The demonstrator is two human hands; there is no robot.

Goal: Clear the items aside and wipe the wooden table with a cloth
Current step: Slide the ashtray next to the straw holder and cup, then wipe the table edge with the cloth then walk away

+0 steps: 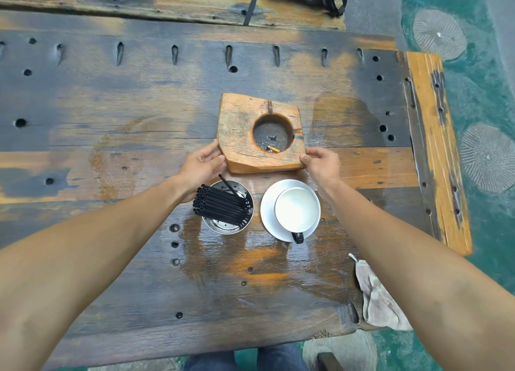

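1. Both hands clamp the wooden ashtray block (260,133): left hand (202,163) grips its near-left corner, right hand (320,161) pinches its near-right corner.
2. The block sits mid-counter (111,106).
3. Just nearer: a steel cup of black straws (225,206), and a white cup on a saucer (269,217).
4. The cloth (376,298) lies crumpled at the counter's near-right edge.

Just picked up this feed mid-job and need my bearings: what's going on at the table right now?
A person is gripping a wooden block ashtray by its near corners, left hand on one side and right hand on the other, apparently to move it aside. A cigarette butt lies in its bowl. A metal cup of black straws and a white cup on a saucer stand nearer on the wooden table. The cloth lies untouched at the table's near right edge.
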